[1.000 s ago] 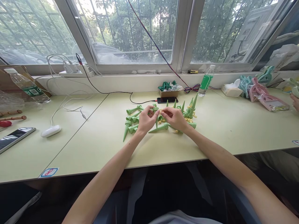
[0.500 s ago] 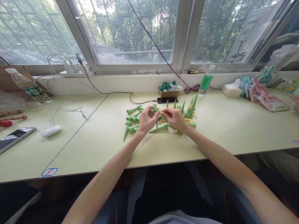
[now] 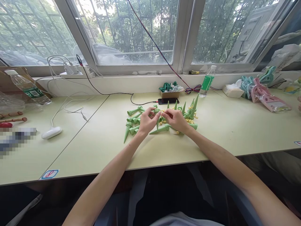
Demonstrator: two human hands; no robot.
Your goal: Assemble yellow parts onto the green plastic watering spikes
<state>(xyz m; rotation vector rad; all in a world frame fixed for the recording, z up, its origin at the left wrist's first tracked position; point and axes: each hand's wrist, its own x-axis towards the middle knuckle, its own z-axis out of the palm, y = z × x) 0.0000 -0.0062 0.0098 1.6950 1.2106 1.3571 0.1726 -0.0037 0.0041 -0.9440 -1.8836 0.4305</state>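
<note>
My left hand [image 3: 148, 121] is closed around a green plant watering spike [image 3: 157, 125], which points down with its ribbed cap at the top. The fingers of my right hand [image 3: 177, 121] pinch a small yellow valve [image 3: 161, 115] right beside that cap. Whether the valve sits in the cap is too small to tell. Several loose green spikes [image 3: 128, 129] lie to the left of my hands. On the right, other green spikes [image 3: 194, 105] stand or lean among small yellow valves [image 3: 189, 120], partly hidden by my right hand.
Behind the pile, a black phone [image 3: 168, 101] lies on a cable, near a small box [image 3: 171, 93]. A green-labelled bottle [image 3: 208, 82] stands at the back right, beside tissues [image 3: 233, 90] and packaged pink clips [image 3: 270, 99]. A white charger [image 3: 51, 132] lies on the left.
My hands keep nearly the same place and grip, with the right fingers shifting very slightly at the yellow valve. The pile looks unchanged.
</note>
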